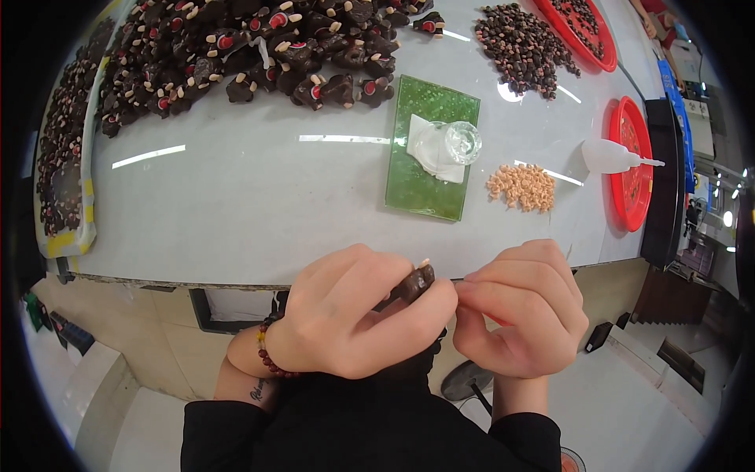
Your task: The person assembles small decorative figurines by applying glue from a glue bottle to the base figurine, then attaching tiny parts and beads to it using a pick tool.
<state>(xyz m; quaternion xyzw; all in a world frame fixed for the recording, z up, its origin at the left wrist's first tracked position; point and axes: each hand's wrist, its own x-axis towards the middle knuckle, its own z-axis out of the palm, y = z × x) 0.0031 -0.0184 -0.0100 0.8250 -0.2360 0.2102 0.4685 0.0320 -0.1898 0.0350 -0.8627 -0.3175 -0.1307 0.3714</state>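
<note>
My left hand (pixel 358 311) is closed around a small dark brown moulded piece (pixel 414 284) with a pale beige tip, just in front of the table's near edge. Its lower part is hidden by my fingers. Close beside it, my right hand (pixel 523 311) is closed in a pinch, thumb against fingertips, near the brown piece; whatever sits in that pinch is too hidden to name. Beyond the hands lies a green cutting-mat-like board (pixel 429 200) bearing a small clear glass dish (pixel 463 141) and a folded white tissue (pixel 429 155). A heap of tiny beige pieces (pixel 521 187) is to its right.
A large pile of dark brown moulded pieces (pixel 314 47) with red and beige parts covers the far left. Smaller brown and beige parts (pixel 523 49) lie far right, near red trays (pixel 619 126). A white squeeze bottle (pixel 607 156) rests at right; a filled tray (pixel 85 197) stands left.
</note>
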